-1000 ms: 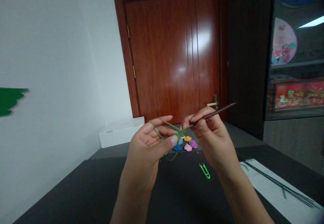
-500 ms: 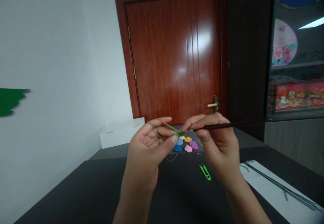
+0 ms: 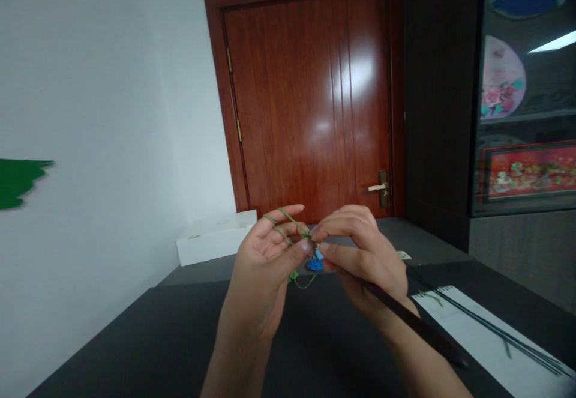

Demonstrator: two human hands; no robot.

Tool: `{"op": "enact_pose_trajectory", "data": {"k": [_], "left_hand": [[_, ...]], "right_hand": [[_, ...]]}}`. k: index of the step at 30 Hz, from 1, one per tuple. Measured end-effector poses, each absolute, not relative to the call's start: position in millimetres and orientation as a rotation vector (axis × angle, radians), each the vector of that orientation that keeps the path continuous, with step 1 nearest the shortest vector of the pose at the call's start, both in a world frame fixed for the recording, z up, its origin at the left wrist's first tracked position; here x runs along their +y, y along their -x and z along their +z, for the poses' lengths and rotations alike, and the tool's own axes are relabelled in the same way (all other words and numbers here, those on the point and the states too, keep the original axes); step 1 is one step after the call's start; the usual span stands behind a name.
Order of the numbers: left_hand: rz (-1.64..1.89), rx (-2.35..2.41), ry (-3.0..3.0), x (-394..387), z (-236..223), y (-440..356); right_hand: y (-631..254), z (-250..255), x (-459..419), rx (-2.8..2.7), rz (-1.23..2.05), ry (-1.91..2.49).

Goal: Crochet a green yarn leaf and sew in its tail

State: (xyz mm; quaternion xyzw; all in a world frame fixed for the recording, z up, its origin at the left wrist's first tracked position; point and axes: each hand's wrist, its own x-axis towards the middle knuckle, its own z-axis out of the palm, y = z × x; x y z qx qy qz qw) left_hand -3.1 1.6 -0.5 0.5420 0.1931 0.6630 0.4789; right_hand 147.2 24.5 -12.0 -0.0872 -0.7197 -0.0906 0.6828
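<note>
My left hand [image 3: 263,266] pinches a small piece of green crochet work between thumb and fingers. Green yarn [image 3: 290,217] loops over its raised index finger, and a strand hangs below the hand. My right hand [image 3: 366,254] is closed round a crochet hook [image 3: 416,324]. The hook's dark handle slants down to the right across my wrist, while its tip is hidden by my fingers. Right fingertips touch the green piece beside the left thumb. Just behind the hands lie blue crocheted flowers [image 3: 315,264], partly covered by my fingers.
On the dark table [image 3: 180,332], a white box [image 3: 216,245] stands at the back left. To the right, dark green stems and bits of yarn lie on a white notepad [image 3: 477,350]. A brown door [image 3: 306,104] and a glass-fronted cabinet [image 3: 517,134] stand behind.
My right hand has turned and come closer to the left, swinging the hook handle from nearly level to slanting downward. It now covers the pink, purple and yellow flowers and the green clip.
</note>
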Motion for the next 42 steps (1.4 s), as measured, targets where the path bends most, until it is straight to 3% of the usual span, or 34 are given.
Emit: {"op": "enact_pose_trajectory", "data": {"k": [8,16,21,26,35,42], "left_hand": [[1.679,0.436,-1.326,1.2,-1.6,1.0],[1.617,0.439,-1.297,-0.8,1.0,1.8],[1.585,0.445,-1.311,-2.4,0.0,-0.5],[1.846,0.562,-1.476,-3.8,-1.6,-4.7],[1.945,0.793,-1.688,1.5,-5.3,-4.9],[1.826,0.704,-1.627,3.4,-2.9,2.3]], "right_hand": [[-139.8,-25.7,44.2,-1.532,-0.307,0.012],[-129.9,-35.2,53.0,-1.393,0.097,-0.07],[-130.7,-42.0,53.9,-1.374,-0.255,0.016],[-126.7,-42.2,45.3,-1.321,-0.601,0.253],[-135.2,-31.3,36.6,-1.37,-0.46,0.341],[-139.4,-32.2,33.0,-1.305,-0.022,0.451]]}}
